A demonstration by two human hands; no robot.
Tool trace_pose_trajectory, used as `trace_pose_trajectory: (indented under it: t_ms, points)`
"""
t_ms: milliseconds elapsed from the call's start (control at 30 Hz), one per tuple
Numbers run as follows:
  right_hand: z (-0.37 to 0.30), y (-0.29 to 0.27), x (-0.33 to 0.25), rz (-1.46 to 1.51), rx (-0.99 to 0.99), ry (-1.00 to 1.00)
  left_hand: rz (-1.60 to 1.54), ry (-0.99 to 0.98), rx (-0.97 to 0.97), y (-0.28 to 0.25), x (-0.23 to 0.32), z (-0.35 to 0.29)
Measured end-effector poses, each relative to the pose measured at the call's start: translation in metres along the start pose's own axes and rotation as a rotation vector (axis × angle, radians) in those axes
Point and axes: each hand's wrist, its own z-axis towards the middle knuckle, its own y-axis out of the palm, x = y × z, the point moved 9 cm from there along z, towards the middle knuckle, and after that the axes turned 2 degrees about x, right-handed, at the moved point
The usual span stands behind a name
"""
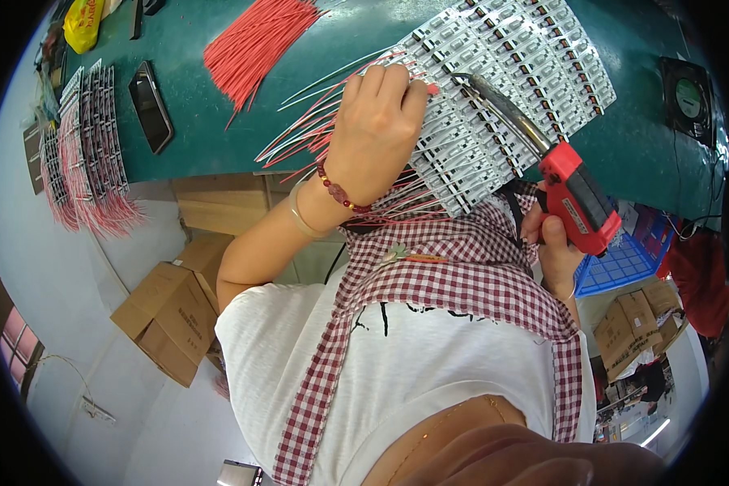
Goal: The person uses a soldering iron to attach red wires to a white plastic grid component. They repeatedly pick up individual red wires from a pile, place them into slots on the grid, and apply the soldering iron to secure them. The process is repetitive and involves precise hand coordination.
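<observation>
My left hand (381, 121) is closed over the left edge of a large panel of small metal-coloured circuit boards (494, 89). Its fingertips are bent down and partly hidden, and a bit of red wire (432, 89) shows just past them. Red and white wires (308, 130) fan out from the panel's left side beneath that hand. Gripped in my right hand (557, 251) is a red and black soldering gun (579, 198). Its long metal nose crosses the panel, with the dark bent tip close to the left hand's fingers.
A thick bundle of red wires (259, 44) lies on the green table (186, 97). Left of it are a phone (151, 107) and wired board panels (93, 138) at the edge. A black fan-like unit (688, 99) sits at right. Cardboard boxes (174, 312) and a blue crate (620, 263) stand below.
</observation>
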Motion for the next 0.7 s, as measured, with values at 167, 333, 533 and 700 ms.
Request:
trace_pose_trajectory:
  t_ms: [167,333,533,700]
  points:
    - [-0.004,-0.006,0.006,0.023,0.025,0.004,0.000,0.013,0.024,-0.002,0.001,-0.002]
    - [-0.007,-0.007,0.013,0.036,-0.008,-0.013,-0.065,0.061,0.138,-0.011,0.008,-0.007]
    - [-0.007,-0.006,0.018,-0.059,-0.027,0.017,-0.085,0.026,0.052,0.001,0.011,-0.009]
    - [-0.006,-0.006,0.020,-0.097,-0.062,-0.008,-0.084,0.000,0.039,0.000,0.010,-0.008]
